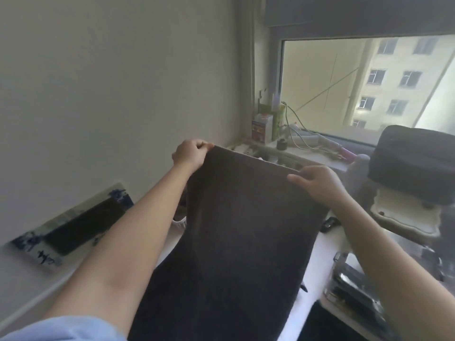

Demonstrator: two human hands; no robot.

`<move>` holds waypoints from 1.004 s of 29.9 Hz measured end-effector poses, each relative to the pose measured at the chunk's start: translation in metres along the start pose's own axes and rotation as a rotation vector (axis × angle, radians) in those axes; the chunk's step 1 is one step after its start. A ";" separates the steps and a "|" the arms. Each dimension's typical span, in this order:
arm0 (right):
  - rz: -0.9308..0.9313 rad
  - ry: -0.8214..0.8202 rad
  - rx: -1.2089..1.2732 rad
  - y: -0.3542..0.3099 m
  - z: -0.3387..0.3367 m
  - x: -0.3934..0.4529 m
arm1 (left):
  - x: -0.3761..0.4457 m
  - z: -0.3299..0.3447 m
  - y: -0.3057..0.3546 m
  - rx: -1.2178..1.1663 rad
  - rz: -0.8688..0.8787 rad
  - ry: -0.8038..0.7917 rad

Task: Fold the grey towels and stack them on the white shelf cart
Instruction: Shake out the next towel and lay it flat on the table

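A dark grey towel (236, 232) hangs stretched out in front of me, its top edge held up in the air. My left hand (190, 153) pinches the towel's upper left corner. My right hand (317, 183) pinches the upper right corner. The towel's lower part drops out of the bottom of the view and hides what lies beneath it. The white shelf cart is not in view.
A white surface (317, 262) lies below at the right. A window sill (317, 153) with boxes, cables and tools runs behind the towel. A dark office chair (413, 161) stands at the right. A blue-and-white box (71, 225) leans on the left wall. Clear containers (352, 286) sit at lower right.
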State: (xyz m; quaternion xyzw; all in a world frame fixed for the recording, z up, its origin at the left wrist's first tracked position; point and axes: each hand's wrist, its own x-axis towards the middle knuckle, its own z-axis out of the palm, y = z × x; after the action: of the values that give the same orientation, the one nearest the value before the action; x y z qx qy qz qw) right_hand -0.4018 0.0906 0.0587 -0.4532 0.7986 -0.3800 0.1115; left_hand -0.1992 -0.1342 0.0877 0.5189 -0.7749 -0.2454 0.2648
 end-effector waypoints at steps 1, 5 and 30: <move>-0.002 0.002 0.006 0.003 0.004 -0.001 | 0.000 0.004 -0.006 -0.028 -0.022 -0.016; -0.014 -0.040 0.071 0.000 0.025 -0.011 | -0.019 0.007 -0.028 -0.232 -0.096 -0.042; -0.341 -1.280 0.827 -0.353 0.284 -0.349 | -0.380 -0.320 -0.361 -1.249 -0.429 0.233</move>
State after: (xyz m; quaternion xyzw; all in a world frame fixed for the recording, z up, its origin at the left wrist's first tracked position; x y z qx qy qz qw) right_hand 0.1691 0.1234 0.0554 -0.6225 0.2917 -0.3234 0.6503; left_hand 0.3789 0.0635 0.0288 0.4340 -0.3333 -0.6372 0.5427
